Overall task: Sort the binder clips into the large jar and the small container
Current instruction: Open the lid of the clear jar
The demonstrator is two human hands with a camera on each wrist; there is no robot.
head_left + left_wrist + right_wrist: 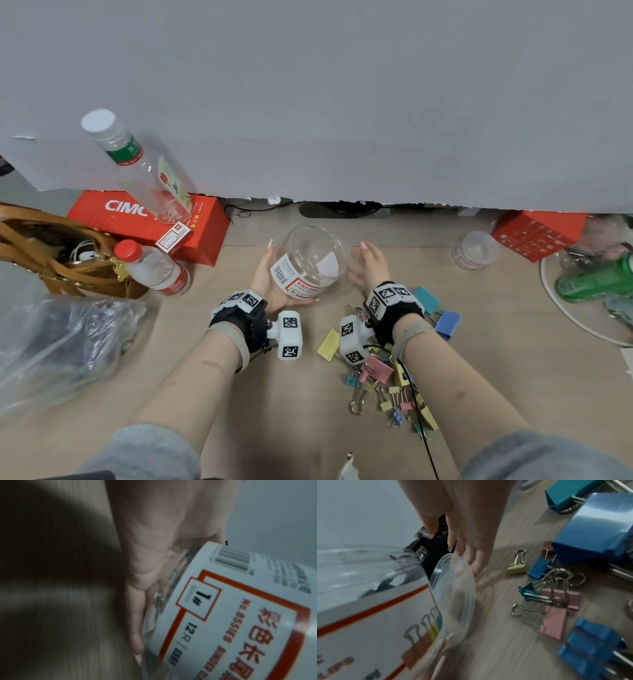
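Observation:
The large jar [310, 263] is clear plastic with a white and red label. It is tilted, mouth facing away from me. My left hand [265, 277] cups it from the left, thumb up its side and fingers curled under its base. In the left wrist view the left hand [150, 555] lies against the jar's label [240, 615]. My right hand [368, 265] is open beside the jar's right side, fingers straight [471, 545]; whether it touches the jar [368, 615] I cannot tell. The small container [474, 250] stands at the right. Binder clips [387, 373] lie under my right wrist.
Large blue clips [447, 323] [594, 534] and a pink one [556, 615] lie right of the jar. A red box [147, 222], two water bottles [154, 267], a brown bag [51, 253] and a plastic bag [58, 342] crowd the left. A green bottle [596, 281] lies at right.

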